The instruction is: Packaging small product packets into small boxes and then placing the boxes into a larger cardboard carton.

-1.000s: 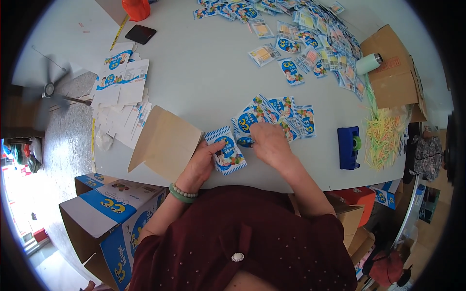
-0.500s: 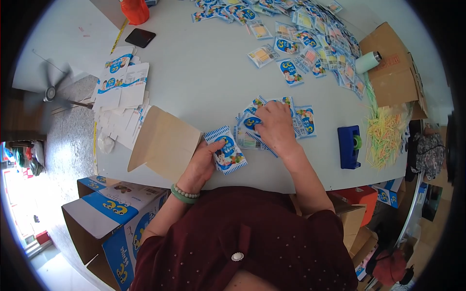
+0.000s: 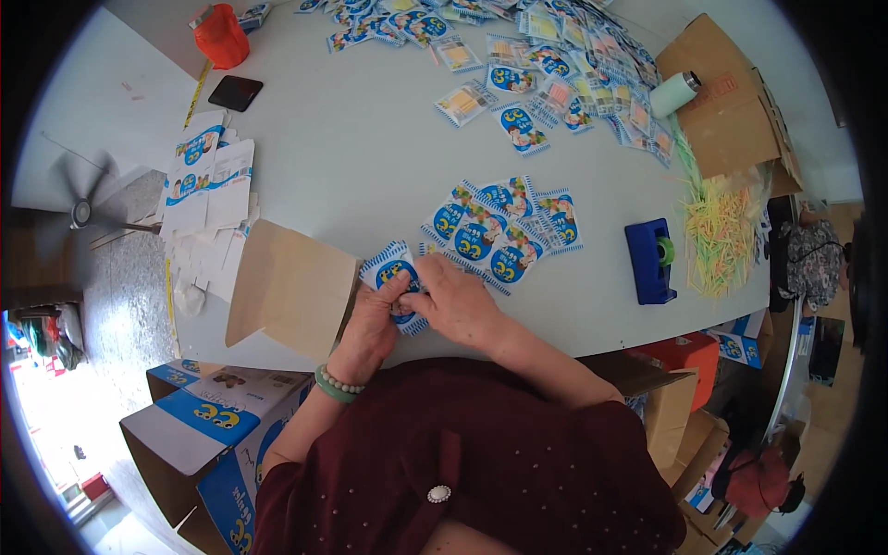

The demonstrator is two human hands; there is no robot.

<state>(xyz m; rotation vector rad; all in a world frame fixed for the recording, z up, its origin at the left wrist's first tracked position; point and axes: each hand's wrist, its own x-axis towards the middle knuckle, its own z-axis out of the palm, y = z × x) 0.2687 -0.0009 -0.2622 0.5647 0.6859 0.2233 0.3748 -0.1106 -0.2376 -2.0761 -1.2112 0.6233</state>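
A blue and white snack packet point(image 3: 389, 272) lies at the near edge of the white table point(image 3: 370, 157). My left hand point(image 3: 375, 319), with a green bead bracelet at the wrist, grips its near side. My right hand point(image 3: 455, 298) meets it over the same packet, fingers pinched on it. Just beyond my right hand lies a fanned group of several similar packets point(image 3: 499, 227). A brown cardboard box point(image 3: 291, 289) stands open right beside my left hand.
More packets point(image 3: 546, 55) are scattered along the far side. A blue tape dispenser point(image 3: 649, 260) and a heap of yellow-green strips point(image 3: 717, 231) lie at the right. Flat printed cartons point(image 3: 205, 171), a black phone point(image 3: 235, 92) and an orange cup point(image 3: 220, 35) sit at the left. Boxes point(image 3: 199, 435) stand below the table.
My right hand left the fanned packets and came back to the packet that my left hand holds; both hands now meet on it.
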